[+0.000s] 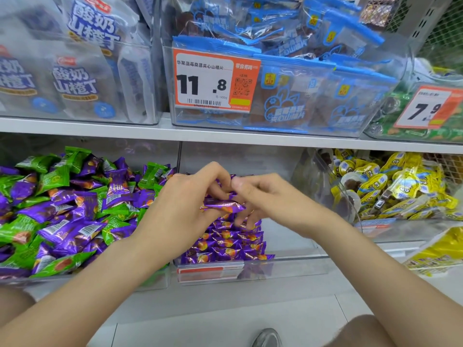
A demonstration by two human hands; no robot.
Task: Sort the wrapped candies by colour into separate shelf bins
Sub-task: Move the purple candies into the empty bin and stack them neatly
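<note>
left hand (183, 205) is curling its fingers round a bunch of purple candies (223, 205) over the middle bin (295, 265), right hand (271, 200) is pinching the same bunch, thumb on top. green and purple mix (62, 211) is lying in the left bin (155, 281).

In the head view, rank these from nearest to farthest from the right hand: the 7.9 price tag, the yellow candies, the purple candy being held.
1. purple candy: held at the right hand, over the middle bin.
2. yellow candies: in the bin to the right, same shelf.
3. 7.9 price tag: on the shelf above, far right.
</note>
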